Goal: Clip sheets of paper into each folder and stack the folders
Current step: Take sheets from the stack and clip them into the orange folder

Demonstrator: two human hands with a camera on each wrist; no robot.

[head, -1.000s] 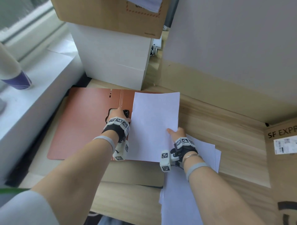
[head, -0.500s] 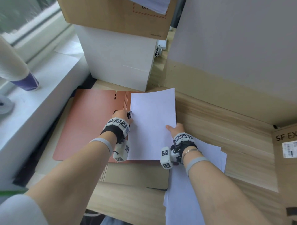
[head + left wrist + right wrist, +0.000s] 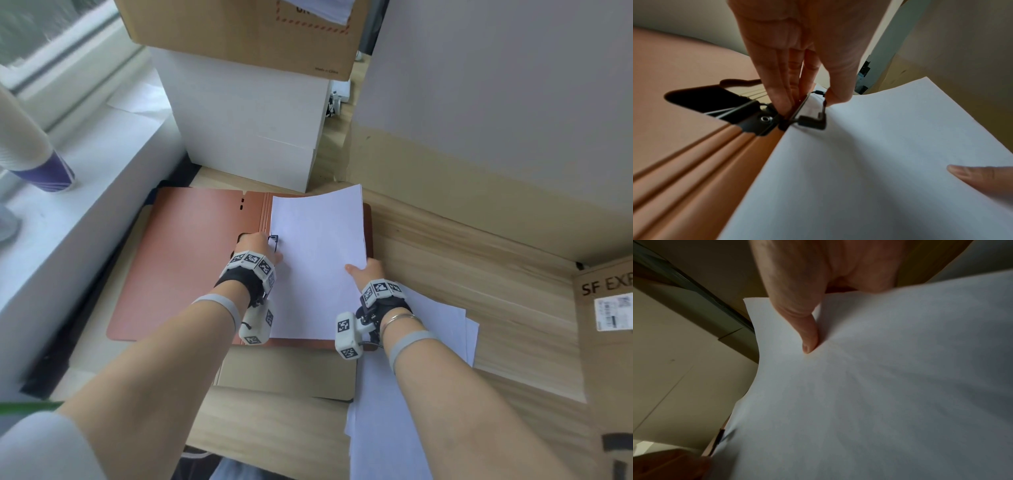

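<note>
Fingers (image 3: 777, 91) of the left hand (image 3: 255, 246) pinch the black spring clip (image 3: 809, 118) at the open orange folder's (image 3: 185, 260) spine, apparently lifting it so the right hand (image 3: 368, 270), thumb on top, can slide the white sheets (image 3: 318, 260) beneath.

Right hand (image 3: 818, 280) on the sheet of paper (image 3: 869, 394)

Thumb (image 3: 807, 335) pressing down on top of the white sheet, near its far edge; paper bowing in a curve, a thin black clip (image 3: 719, 439) just showing at its left edge.
</note>
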